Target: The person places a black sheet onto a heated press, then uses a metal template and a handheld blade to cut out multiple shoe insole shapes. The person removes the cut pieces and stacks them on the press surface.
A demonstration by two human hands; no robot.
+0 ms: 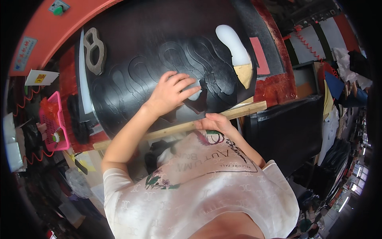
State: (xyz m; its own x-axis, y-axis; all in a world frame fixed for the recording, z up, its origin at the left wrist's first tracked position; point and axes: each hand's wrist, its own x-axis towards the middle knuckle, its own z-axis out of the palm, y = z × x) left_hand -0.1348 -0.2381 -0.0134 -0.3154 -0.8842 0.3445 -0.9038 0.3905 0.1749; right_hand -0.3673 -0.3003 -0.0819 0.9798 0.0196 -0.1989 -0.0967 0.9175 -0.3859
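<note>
The sheet is black (patterned with curved outlines), the shirt white with green leaves.

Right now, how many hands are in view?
2: the left hand over the outlined black sheet, the right hand at the wooden strip. I see no others.

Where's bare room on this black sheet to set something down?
The black sheet looks bare beyond the cut outlines, between the grey looped frame and white curved piece. Crowded: nearer, around the left hand, right hand and wooden strip.
</note>
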